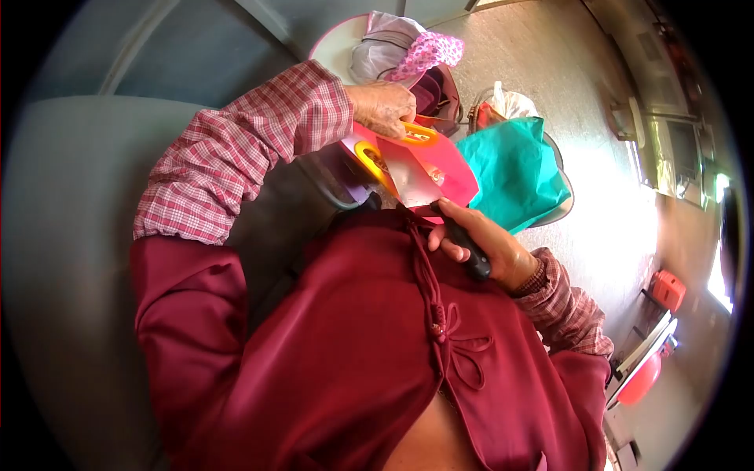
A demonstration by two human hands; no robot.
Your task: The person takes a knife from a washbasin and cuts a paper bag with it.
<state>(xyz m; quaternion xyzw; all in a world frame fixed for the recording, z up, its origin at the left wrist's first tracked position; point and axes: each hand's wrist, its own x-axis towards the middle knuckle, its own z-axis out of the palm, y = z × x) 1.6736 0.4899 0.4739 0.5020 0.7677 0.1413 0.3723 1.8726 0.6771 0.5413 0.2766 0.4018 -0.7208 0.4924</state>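
Left grip (382, 108) is curled closed over a smooth yellow handle (422, 134) of a glossy pink bag (457, 171), while the right grip (495, 245) wraps round a rounded black handle (477, 264) just beside it. That bag is in front of the satiny maroon garment (338, 314), next to crinkled teal sheeting (512, 174); around them spread a pale floor (503, 55) bright with glare and flat grey panels (188, 55)

Hands: two in all, one left hand (382, 107) and one right hand (499, 250), with two plaid sleeves (302, 102). Bags: one pink bag (457, 174) with two yellow handles (361, 151), one teal bag (514, 173) and one white plastic bag (516, 105). One black handle (476, 263). One pink-rimmed basin (338, 51), one pale bundle (382, 51) and one pink patterned cloth (432, 53). Toward the floor's (503, 47) right edge, one orange box (667, 290) and one round red thing (640, 382).
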